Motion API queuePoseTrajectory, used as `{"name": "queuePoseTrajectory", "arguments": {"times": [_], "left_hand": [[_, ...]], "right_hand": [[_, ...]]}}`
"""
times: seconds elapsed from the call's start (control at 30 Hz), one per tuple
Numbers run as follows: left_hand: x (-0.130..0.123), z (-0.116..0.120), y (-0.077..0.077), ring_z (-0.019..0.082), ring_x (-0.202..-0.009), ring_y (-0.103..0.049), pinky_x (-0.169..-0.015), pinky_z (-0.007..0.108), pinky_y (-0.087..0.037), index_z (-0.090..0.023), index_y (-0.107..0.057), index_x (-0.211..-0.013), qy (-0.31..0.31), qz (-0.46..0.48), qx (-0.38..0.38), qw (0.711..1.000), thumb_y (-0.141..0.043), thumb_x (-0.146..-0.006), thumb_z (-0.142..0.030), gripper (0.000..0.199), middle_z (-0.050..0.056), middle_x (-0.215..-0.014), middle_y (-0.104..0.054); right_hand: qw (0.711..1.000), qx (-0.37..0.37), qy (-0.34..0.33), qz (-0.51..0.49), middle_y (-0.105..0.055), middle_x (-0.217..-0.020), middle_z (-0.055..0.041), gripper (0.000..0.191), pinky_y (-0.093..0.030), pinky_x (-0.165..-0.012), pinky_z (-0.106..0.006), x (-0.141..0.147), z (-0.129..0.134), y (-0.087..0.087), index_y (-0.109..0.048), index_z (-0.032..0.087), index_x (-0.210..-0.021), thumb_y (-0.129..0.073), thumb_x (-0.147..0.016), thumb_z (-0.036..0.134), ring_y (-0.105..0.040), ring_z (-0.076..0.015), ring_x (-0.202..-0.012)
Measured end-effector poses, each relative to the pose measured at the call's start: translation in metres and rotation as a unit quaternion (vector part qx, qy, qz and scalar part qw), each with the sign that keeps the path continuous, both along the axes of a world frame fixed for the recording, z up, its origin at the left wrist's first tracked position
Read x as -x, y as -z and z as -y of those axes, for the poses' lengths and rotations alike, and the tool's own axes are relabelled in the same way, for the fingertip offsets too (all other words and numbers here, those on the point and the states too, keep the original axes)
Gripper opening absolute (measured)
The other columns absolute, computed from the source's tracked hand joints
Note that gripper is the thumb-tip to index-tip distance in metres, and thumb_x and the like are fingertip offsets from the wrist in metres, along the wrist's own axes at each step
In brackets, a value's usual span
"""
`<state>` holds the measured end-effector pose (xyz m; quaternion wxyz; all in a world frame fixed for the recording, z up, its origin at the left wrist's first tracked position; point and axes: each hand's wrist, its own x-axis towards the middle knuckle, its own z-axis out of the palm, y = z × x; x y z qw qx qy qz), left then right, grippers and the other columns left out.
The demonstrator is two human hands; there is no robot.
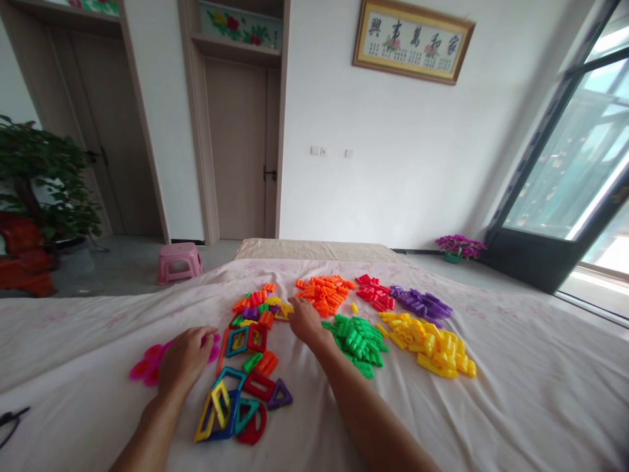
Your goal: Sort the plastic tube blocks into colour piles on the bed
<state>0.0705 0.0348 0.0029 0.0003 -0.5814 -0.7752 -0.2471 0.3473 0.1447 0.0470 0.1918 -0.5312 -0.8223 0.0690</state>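
Observation:
My left hand (185,357) is over the pink round pieces (150,367) at the left, its fingers curled; what they hold, if anything, is hidden. My right hand (305,321) reaches between the mixed small pieces (253,305) and the green pile (358,341), fingers bent near a yellow piece; its fingertips are too small to read. Orange (327,293), red (374,292), purple (423,305) and yellow (435,344) piles lie to the right. Between my forearms are flat frame shapes, among them a blue one (226,426), a purple triangle (280,394) and a red square (257,337).
A pale cloth (531,393) with wrinkles covers the wide surface. Dark glasses or a cable (14,416) lie at the left edge. Beyond stand a pink stool (179,261), a potted plant (44,177) and purple flowers (459,246) on the floor.

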Motion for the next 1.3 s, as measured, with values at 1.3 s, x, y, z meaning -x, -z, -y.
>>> {"name": "queuePoseTrajectory", "arguments": {"times": [1.3], "left_hand": [[0.006, -0.003, 0.004, 0.027, -0.111, -0.063, -0.092, 0.036, -0.045, -0.023, -0.071, -0.113, 0.013, 0.022, 0.035, 0.999, -0.036, -0.092, -0.038, 0.043, 0.008, -0.122, -0.070]], "right_hand": [[0.948, -0.118, 0.296, 0.013, -0.071, -0.118, -0.0053, 0.034, -0.043, -0.089, -0.030, -0.274, 0.020, -0.047, -0.070, 0.027, -0.119, -0.047, -0.094, 0.026, -0.063, -0.0223, -0.108]]}}
